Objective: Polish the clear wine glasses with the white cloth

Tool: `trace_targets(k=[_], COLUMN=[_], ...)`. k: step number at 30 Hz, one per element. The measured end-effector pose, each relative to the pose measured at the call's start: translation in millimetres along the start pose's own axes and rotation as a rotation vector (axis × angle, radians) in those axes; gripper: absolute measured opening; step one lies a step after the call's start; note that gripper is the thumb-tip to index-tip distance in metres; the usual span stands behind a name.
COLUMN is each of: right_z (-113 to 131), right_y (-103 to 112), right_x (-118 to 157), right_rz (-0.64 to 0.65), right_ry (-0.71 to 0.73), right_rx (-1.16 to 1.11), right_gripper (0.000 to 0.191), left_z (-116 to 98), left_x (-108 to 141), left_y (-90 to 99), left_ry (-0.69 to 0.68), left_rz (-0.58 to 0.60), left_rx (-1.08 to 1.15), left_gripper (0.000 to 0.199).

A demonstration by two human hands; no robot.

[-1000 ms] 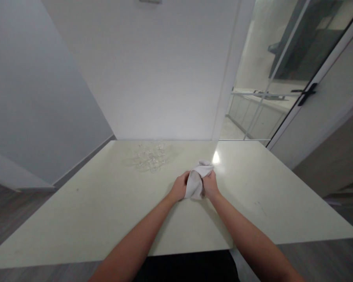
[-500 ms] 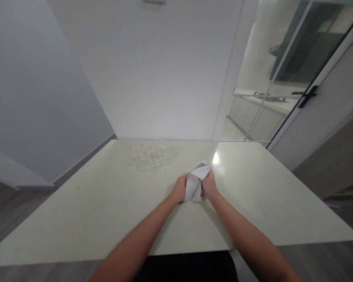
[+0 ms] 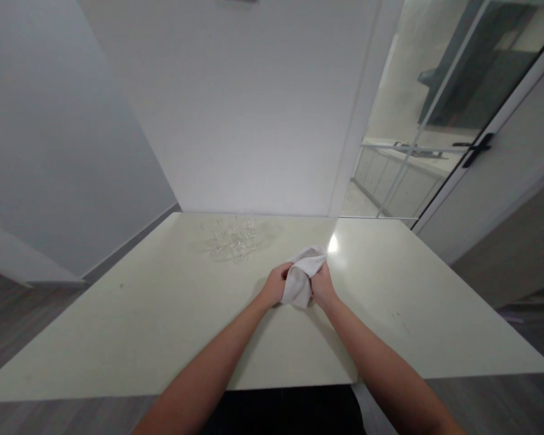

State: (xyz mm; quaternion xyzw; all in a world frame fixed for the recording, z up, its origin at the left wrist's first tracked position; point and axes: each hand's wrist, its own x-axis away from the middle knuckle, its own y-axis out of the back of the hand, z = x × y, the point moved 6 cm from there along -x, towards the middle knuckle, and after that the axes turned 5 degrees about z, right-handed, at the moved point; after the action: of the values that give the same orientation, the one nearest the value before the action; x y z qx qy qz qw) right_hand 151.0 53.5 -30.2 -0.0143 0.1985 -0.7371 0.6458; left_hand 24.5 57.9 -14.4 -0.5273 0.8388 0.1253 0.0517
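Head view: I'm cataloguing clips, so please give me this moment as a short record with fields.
left hand: grips the left side of the white cloth
right hand: grips its right side
cloth state: bunched and folded between the hands
transparent items: clustered near the far edge of the pale table, left of the cloth; exact kind unclear
black door handle: right, beyond the table

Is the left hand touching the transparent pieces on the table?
No, the left hand holds the white cloth, apart from the transparent pieces.
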Motion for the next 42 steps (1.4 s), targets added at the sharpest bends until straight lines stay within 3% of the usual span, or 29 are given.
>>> trace_targets(k=[4,7,11,15,20,23,28,32,34,36,39,42], right_z=[7,23,30,18,12,14,12,13,16,18,16,23], right_y=[4,4,4,7,-7,-12,-8,27,39,36,14,-4], right_x=[-3,-5,-6,-10,-6,-1,-6,-20,-24,-26,-18,-9], right_rz=[0.04,0.104,0.161,0.178,0.463,0.539,0.464,0.038,-0.043,0.084,0.446,0.614], right_ry=[0.045,0.111,0.161,0.058,-0.004,-0.018,-0.087,-0.112,-0.085,-0.095,-0.113,0.044], right_rx=[0.1,0.172,0.253,0.341,0.421,0.429,0.296,0.117,0.083,0.157,0.333,0.481], right_gripper=[0.024,0.028,0.029,0.024,0.026,0.028,0.025,0.027,0.028,0.031,0.04,0.052], left_z=[6,2,-11,-16,-21,-24,-26,-26,-28,-30,-29,-23], left_x=[0,4,6,8,13,14,12,11,12,14,15,15], left_y=[13.9,26.1,40.1,43.0,37.0,35.6,36.1,39.0,40.2,40.0,33.4,23.1], left_ry=[0.096,0.098,0.002,-0.042,-0.132,-0.179,-0.205,-0.23,-0.261,-0.298,-0.331,-0.323], left_rz=[-0.033,-0.02,-0.05,-0.038,0.01,0.024,0.01,-0.062,-0.087,-0.09,0.014,0.175], left_rx=[0.013,-0.097,-0.455,-0.828,-1.104,-1.137,-1.102,-1.037,-1.009,-0.983,-0.968,-0.97], left_gripper=[0.036,0.038,0.033,0.024,0.025,0.026,0.024,0.023,0.028,0.037,0.041,0.04])
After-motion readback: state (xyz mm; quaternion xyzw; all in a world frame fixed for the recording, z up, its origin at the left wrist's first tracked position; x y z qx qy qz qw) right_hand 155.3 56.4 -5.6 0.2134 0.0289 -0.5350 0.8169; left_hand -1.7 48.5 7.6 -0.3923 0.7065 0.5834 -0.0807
